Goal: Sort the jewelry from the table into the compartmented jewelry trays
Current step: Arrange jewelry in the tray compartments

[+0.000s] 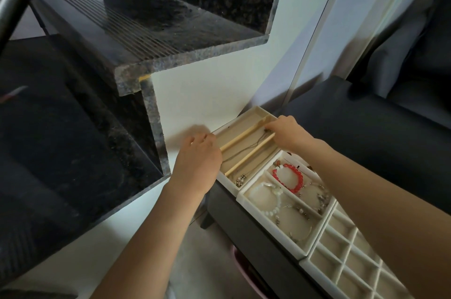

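Note:
Three cream jewelry trays stand in a row on a dark table. The far tray [256,113] has long lanes split by wooden dividers; a thin dark necklace chain [246,151] lies in its middle lane. My right hand [288,131] reaches over that tray, fingertips curled down at the chain's far end, apparently pinching it. My left hand [199,159] is at the tray's near left edge, fingers curled over the rim. The middle tray [246,195] holds a red bead bracelet [291,176], a white bead bracelet [273,206] and several small pieces. The grid tray [341,264] at bottom right has small square cells.
Dark granite stair steps [136,54] rise on the left, close beside the trays. A white wall stands behind the table. A dark sofa [378,128] fills the right side. The dark table's edge [246,233] drops to a pale floor below.

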